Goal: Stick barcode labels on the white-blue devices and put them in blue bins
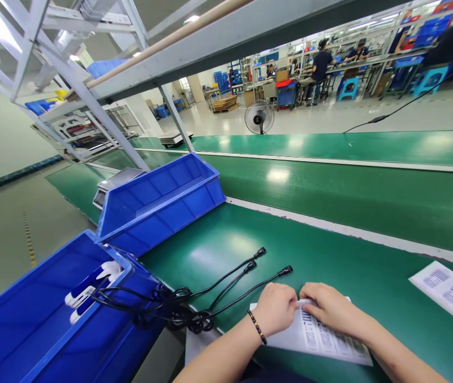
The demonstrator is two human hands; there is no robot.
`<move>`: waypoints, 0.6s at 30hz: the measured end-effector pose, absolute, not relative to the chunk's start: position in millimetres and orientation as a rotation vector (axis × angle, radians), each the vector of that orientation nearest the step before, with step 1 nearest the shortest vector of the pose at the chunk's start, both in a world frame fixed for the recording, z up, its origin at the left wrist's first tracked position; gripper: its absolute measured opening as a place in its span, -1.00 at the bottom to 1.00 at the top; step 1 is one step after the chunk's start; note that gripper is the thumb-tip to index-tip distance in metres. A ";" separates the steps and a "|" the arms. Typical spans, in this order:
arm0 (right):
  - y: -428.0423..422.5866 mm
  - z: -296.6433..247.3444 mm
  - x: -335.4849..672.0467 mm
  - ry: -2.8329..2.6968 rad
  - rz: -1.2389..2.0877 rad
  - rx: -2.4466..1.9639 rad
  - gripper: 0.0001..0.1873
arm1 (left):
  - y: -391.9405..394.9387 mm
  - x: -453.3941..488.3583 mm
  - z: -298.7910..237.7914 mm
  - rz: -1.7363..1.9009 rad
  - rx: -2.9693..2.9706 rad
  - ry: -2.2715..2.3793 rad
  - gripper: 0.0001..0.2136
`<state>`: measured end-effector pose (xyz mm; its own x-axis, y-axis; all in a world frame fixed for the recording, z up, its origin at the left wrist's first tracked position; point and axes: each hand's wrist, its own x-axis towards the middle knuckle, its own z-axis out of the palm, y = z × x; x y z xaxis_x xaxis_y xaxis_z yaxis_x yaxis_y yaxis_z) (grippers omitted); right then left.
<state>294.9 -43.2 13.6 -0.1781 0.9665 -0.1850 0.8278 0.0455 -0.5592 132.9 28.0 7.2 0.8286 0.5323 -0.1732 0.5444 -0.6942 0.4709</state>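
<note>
Barcode label sheet (322, 338) laid at green bench (330, 250) near edge, pinched by left hand (276, 308) and right hand (328, 307) | black cables (226, 284) laid just left | near blue bin (23, 319): white-and-blue parts (91, 290) held | far blue bin (162, 197) tilted behind

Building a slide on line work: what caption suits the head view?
Left hand and right hand meet at the top edge of a barcode label sheet on a green workbench, black cables alongside.
</note>
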 end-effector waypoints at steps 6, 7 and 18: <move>-45.1 11.3 291.3 -2.195 0.625 -1.802 -0.89 | 30.9 130.8 6.3 -0.064 2.517 0.742 -0.82; -45.5 10.5 290.5 -2.213 0.577 -1.794 -0.87 | 30.9 130.6 6.4 -0.068 2.523 0.737 -0.82; -57.7 21.0 291.7 -2.304 0.180 -1.567 -0.70 | 31.9 128.1 6.8 -0.081 2.532 0.802 -0.84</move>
<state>291.7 -57.7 21.0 -0.3286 0.9202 0.2128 0.8761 0.3811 -0.2954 128.1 31.9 6.8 0.8265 0.5279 -0.1956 0.5564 -0.7131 0.4265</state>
